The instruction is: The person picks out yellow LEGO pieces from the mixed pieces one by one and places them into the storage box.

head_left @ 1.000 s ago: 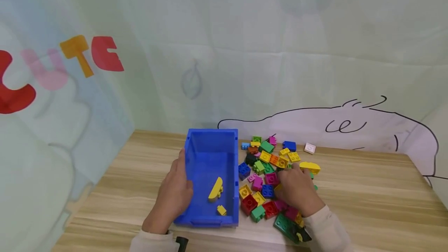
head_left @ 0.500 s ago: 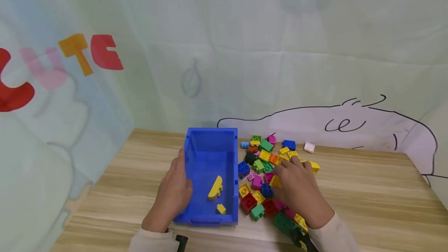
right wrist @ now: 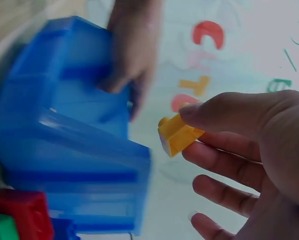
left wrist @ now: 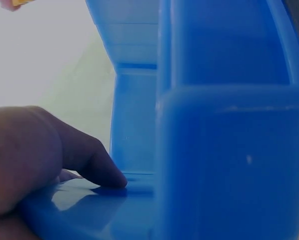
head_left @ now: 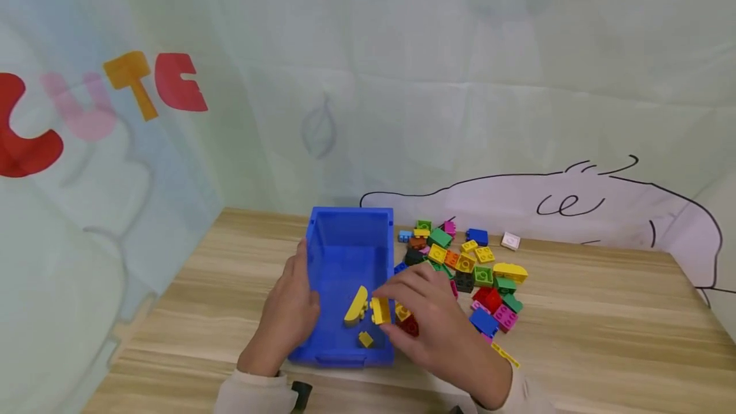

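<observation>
In the head view my left hand [head_left: 289, 314] grips the left wall of a blue bin [head_left: 340, 360]; the left wrist view has its thumb bent over the rim. My right hand [head_left: 439, 324] is above the bin's right wall, pinching a yellow brick [head_left: 380, 310] between thumb and fingers. The right wrist view also catches that yellow brick [right wrist: 179, 135], its other fingers spread away from it. On the bin's floor lie a curved yellow brick [head_left: 356, 305] and a small yellow brick [head_left: 365, 339]. My right hand hides part of the brick pile.
Right of the bin, loose bricks of many colours spread over the wooden table [head_left: 598, 312]. A white brick [head_left: 510, 241] lies at the back near the printed cloth [head_left: 460, 114]. A long yellow curved brick [head_left: 510, 271] rests at the pile's right edge.
My right hand has lifted a yellow brick out of the pile and carried it left over the bin's right wall. The left hand stays on the bin.
</observation>
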`<state>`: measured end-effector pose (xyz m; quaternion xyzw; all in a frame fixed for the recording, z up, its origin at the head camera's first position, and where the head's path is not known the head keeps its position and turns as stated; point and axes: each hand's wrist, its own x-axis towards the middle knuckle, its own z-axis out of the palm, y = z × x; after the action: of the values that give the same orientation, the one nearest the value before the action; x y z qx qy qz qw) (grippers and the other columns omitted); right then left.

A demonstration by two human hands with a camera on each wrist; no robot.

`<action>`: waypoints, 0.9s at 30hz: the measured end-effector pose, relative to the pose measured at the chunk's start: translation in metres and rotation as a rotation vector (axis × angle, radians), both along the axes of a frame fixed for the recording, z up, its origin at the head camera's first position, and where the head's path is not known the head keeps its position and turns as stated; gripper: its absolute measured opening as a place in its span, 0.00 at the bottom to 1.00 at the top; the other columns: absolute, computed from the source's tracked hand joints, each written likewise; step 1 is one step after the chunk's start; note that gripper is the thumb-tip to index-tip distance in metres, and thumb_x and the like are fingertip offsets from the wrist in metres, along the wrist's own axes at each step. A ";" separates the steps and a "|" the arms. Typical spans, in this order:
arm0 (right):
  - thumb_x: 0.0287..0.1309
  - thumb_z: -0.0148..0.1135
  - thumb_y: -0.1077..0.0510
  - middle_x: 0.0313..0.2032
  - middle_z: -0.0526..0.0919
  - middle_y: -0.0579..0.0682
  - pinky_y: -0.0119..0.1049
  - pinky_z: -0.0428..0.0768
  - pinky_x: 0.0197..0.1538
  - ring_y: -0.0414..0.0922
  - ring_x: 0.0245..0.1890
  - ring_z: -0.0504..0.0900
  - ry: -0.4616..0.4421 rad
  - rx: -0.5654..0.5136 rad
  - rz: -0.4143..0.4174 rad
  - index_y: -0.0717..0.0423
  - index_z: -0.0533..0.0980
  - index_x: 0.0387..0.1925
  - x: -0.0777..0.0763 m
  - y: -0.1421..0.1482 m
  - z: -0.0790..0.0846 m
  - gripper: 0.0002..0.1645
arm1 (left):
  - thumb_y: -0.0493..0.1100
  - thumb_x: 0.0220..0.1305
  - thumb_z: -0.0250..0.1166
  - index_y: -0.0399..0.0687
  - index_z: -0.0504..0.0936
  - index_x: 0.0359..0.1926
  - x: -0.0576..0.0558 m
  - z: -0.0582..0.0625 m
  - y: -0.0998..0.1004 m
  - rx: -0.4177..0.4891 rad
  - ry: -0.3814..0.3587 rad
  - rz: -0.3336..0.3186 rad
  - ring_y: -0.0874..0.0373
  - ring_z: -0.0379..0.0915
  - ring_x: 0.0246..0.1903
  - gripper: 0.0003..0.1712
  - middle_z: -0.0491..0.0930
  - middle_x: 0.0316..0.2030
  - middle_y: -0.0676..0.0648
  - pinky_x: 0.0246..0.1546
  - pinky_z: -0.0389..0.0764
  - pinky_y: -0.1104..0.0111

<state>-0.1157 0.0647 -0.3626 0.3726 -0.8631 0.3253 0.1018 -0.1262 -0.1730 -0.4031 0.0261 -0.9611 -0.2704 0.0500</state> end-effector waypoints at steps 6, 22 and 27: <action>0.47 0.79 0.51 0.44 0.85 0.40 0.49 0.68 0.53 0.42 0.52 0.71 0.035 0.105 -0.013 0.45 0.84 0.46 0.000 -0.016 -0.013 0.22 | 0.28 0.65 0.58 0.36 0.41 0.78 0.001 0.000 -0.001 0.004 -0.003 0.009 0.35 0.76 0.51 0.48 0.60 0.69 0.30 0.49 0.80 0.41; 0.47 0.80 0.53 0.43 0.87 0.45 0.73 0.49 0.65 0.53 0.63 0.68 0.043 0.295 0.008 0.49 0.86 0.44 -0.002 -0.021 -0.025 0.20 | 0.28 0.65 0.59 0.38 0.41 0.78 0.000 0.002 0.004 0.008 -0.009 0.013 0.34 0.75 0.55 0.48 0.61 0.69 0.30 0.52 0.79 0.39; 0.47 0.80 0.56 0.43 0.87 0.42 0.67 0.54 0.62 0.52 0.63 0.68 0.022 0.156 0.013 0.48 0.86 0.43 -0.003 -0.012 -0.014 0.18 | 0.28 0.65 0.59 0.37 0.41 0.78 0.000 0.000 0.002 0.014 0.003 0.008 0.34 0.74 0.56 0.48 0.61 0.69 0.30 0.54 0.78 0.39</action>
<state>-0.1186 0.0524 -0.3770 0.3888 -0.8822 0.2534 0.0798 -0.1264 -0.1711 -0.4028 0.0296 -0.9590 -0.2768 0.0522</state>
